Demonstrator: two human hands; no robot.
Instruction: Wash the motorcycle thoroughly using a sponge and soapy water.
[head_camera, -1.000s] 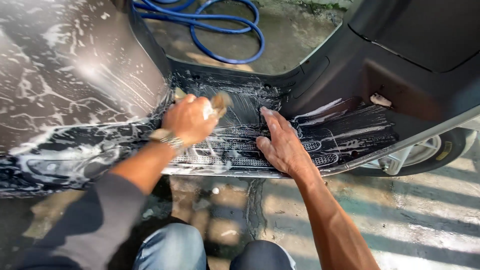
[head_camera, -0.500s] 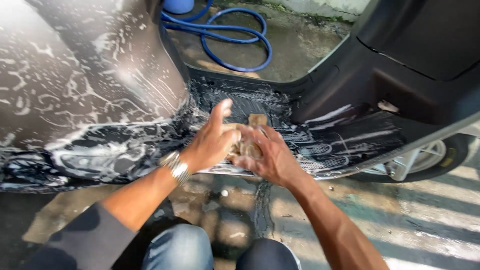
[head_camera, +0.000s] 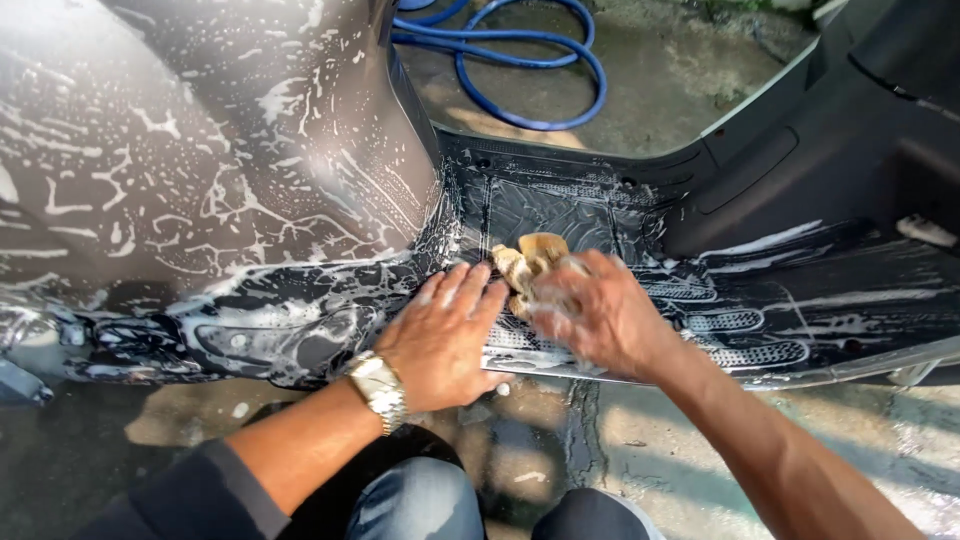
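Note:
A dark scooter covered in soap streaks fills the view; its ribbed black footboard (head_camera: 740, 320) lies in the middle. My right hand (head_camera: 600, 315) grips a tan, soapy sponge (head_camera: 528, 258) and presses it onto the footboard. My left hand (head_camera: 445, 335), with a metal wristwatch, rests flat and fingers apart on the footboard's near edge, just left of the sponge. It holds nothing.
The scooter's sudsy front panel (head_camera: 200, 180) rises at left and the dark seat body (head_camera: 860, 120) at right. A coiled blue hose (head_camera: 520, 70) lies on wet concrete beyond. My knees in jeans (head_camera: 420, 505) are at the bottom, over wet ground.
The sponge passed from my left hand to my right hand. My left hand then flattened on the footboard edge. The view shifted closer and to the left.

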